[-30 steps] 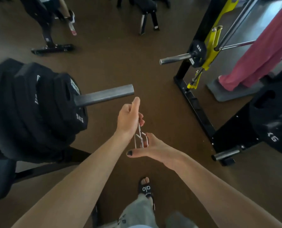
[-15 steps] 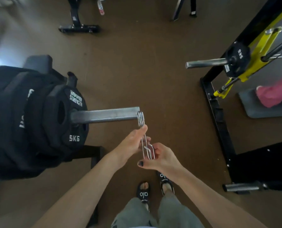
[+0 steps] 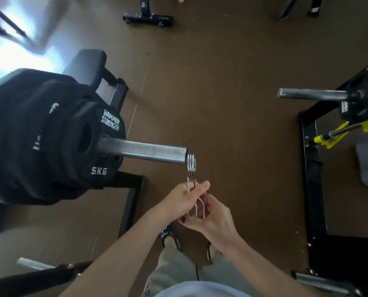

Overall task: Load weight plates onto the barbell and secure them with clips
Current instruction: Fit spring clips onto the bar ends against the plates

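Several black weight plates (image 3: pixel 50 136) sit stacked on the steel barbell sleeve (image 3: pixel 142 152), the outermost marked 5KG. A chrome spring clip (image 3: pixel 192 163) has its coil right at the sleeve's open end. My left hand (image 3: pixel 187 195) grips one clip handle just below the coil. My right hand (image 3: pixel 211 215) holds the other handle lower down, fingers curled around it. Both handles are partly hidden inside my hands.
A black bench frame (image 3: pixel 105 82) stands behind the plates. A black and yellow rack (image 3: pixel 337 133) with a second steel sleeve (image 3: pixel 311 94) and a 5KG plate is at the right. Another machine base (image 3: pixel 148 18) sits far ahead. My feet (image 3: pixel 170 236) are below my hands.
Both hands raised the clip from below the sleeve until its coil met the sleeve's end. The view tilted down and nearer to the plates.
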Tool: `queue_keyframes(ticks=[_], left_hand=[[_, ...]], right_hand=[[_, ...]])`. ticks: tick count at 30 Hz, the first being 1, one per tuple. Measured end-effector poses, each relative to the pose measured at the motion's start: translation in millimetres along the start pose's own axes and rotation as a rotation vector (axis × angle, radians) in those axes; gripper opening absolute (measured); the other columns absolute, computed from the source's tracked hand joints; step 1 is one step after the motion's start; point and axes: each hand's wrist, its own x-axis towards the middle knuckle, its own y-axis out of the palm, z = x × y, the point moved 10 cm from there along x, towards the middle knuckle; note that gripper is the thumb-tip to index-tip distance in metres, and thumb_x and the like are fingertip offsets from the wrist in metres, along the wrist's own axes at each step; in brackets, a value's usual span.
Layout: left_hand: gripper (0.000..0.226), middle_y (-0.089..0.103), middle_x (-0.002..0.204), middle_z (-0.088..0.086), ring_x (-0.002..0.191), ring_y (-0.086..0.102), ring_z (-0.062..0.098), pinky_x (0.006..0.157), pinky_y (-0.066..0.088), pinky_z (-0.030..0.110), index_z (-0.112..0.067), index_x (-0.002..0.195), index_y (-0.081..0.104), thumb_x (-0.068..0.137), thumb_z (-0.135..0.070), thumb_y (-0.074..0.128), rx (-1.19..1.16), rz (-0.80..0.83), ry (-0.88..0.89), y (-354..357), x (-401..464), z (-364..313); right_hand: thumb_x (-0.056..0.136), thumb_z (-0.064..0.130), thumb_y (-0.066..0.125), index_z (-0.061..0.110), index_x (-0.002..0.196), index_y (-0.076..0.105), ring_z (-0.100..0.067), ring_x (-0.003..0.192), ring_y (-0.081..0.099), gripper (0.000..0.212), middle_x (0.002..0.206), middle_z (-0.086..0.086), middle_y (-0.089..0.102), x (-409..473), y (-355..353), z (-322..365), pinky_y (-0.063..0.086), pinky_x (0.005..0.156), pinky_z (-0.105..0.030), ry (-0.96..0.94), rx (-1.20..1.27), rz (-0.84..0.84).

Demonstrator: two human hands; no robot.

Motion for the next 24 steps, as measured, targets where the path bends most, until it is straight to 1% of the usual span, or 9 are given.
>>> queue_keyframes(ticks=[2, 6, 8, 10, 12, 14, 17, 20, 24], left_hand=[[0.046, 0.067, 0.077, -0.007, 0.082, 0.066, 0.012, 0.097, 0.051, 0.043, -0.02, 0.08, 0.067, 0.096, -0.062, 0.056, -0.032, -0.061, 0.001, -6, 8, 0], [0.044, 0.059, 0.073, -0.004, 0.076, 0.061, 0.013, 0.09, 0.052, 0.043, -0.019, 0.077, 0.06, 0.1, -0.055, 0.055, -0.008, -0.11, 0.001, -15, 19, -1], [0.045, 0.065, 0.08, 0.001, 0.081, 0.065, 0.014, 0.087, 0.053, 0.039, -0.015, 0.083, 0.063, 0.1, -0.056, 0.055, -0.03, -0.151, -0.034, -21, 23, 5], [0.05, 0.071, 0.094, 0.007, 0.09, 0.068, 0.014, 0.083, 0.05, 0.03, -0.009, 0.097, 0.068, 0.098, -0.058, 0.055, -0.071, -0.191, -0.094, -27, 26, 14], [0.052, 0.072, 0.097, 0.01, 0.09, 0.068, 0.014, 0.082, 0.051, 0.029, -0.008, 0.104, 0.068, 0.098, -0.058, 0.057, -0.067, -0.2, -0.101, -30, 27, 19], [0.048, 0.067, 0.082, 0.006, 0.083, 0.067, 0.016, 0.081, 0.052, 0.034, -0.009, 0.09, 0.066, 0.097, -0.056, 0.059, -0.039, -0.217, -0.074, -38, 29, 20], [0.041, 0.058, 0.069, -0.005, 0.072, 0.06, 0.01, 0.071, 0.042, 0.027, -0.019, 0.075, 0.057, 0.098, -0.053, 0.06, -0.017, -0.242, -0.073, -49, 28, 21], [0.035, 0.06, 0.073, -0.007, 0.076, 0.061, 0.008, 0.072, 0.042, 0.025, -0.023, 0.075, 0.057, 0.099, -0.049, 0.06, -0.034, -0.254, -0.076, -64, 24, 27], [0.027, 0.07, 0.08, -0.005, 0.075, 0.067, 0.001, 0.071, 0.042, 0.021, -0.023, 0.085, 0.067, 0.1, -0.045, 0.061, -0.066, -0.308, -0.081, -98, 14, 35]], right_hand=[[0.074, 0.026, 0.093, 0.025, 0.109, 0.069, 0.003, 0.079, 0.07, 0.042, 0.087, 0.022, 0.075, 11, -1, 4, 0.05, 0.069, -0.016, -0.017, -0.009, 0.026], [0.076, 0.014, 0.09, 0.021, 0.104, 0.069, 0.009, 0.065, 0.063, 0.036, 0.066, 0.03, 0.066, 27, 3, 8, 0.045, 0.061, -0.009, -0.03, -0.03, 0.03], [0.076, 0.011, 0.09, 0.018, 0.108, 0.07, 0.01, 0.064, 0.062, 0.038, 0.065, 0.032, 0.065, 34, 8, 9, 0.045, 0.061, -0.009, -0.039, -0.03, 0.047], [0.076, 0.011, 0.09, 0.017, 0.116, 0.071, 0.012, 0.066, 0.061, 0.045, 0.067, 0.036, 0.063, 41, 15, 9, 0.044, 0.063, -0.007, -0.048, -0.043, 0.072], [0.076, 0.012, 0.09, 0.018, 0.118, 0.07, 0.013, 0.068, 0.061, 0.046, 0.069, 0.038, 0.064, 45, 22, 8, 0.044, 0.064, -0.006, -0.052, -0.057, 0.087], [0.077, 0.012, 0.09, 0.021, 0.113, 0.069, 0.012, 0.071, 0.064, 0.043, 0.072, 0.035, 0.067, 48, 27, 9, 0.045, 0.066, -0.007, -0.063, -0.058, 0.091], [0.075, 0.017, 0.091, 0.03, 0.107, 0.068, 0.006, 0.078, 0.069, 0.042, 0.08, 0.028, 0.073, 57, 36, 14, 0.05, 0.069, -0.012, -0.084, -0.063, 0.099], [0.074, 0.023, 0.092, 0.034, 0.113, 0.067, -0.002, 0.087, 0.074, 0.047, 0.09, 0.018, 0.077, 66, 52, 20, 0.058, 0.077, -0.021, -0.106, -0.069, 0.096], [0.073, 0.025, 0.092, 0.03, 0.118, 0.069, 0.001, 0.085, 0.073, 0.051, 0.089, 0.018, 0.076, 79, 79, 29, 0.059, 0.077, -0.022, -0.138, -0.085, 0.091]])
